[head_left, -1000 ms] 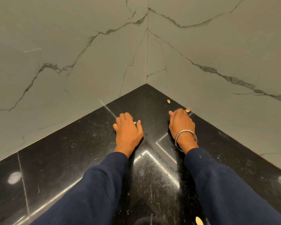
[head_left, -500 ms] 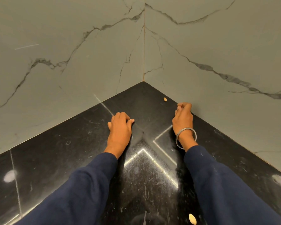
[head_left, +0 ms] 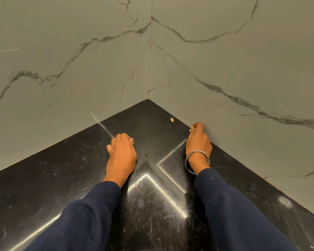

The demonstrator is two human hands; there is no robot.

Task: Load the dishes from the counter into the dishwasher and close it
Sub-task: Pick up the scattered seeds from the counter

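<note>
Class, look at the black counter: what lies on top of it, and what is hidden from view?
On the black counter rest the left hand and right hand, plus a small tan scrap. Whatever lies beneath the hands' curled fingers is covered.

a glossy black stone counter (head_left: 71, 178) fills the corner; one small tan seed (head_left: 171, 120) lies on it near the right wall (both hands rest on it too).

A home kitchen, by the look of it: a polished black stone table (head_left: 76, 178) runs into an inside corner at 12 o'clock, backed on both sides by large grey marble-look wall tiles (head_left: 62, 51) with dark veining, and a small food scrap (head_left: 171, 120) lies at 1 o'clock.
</note>
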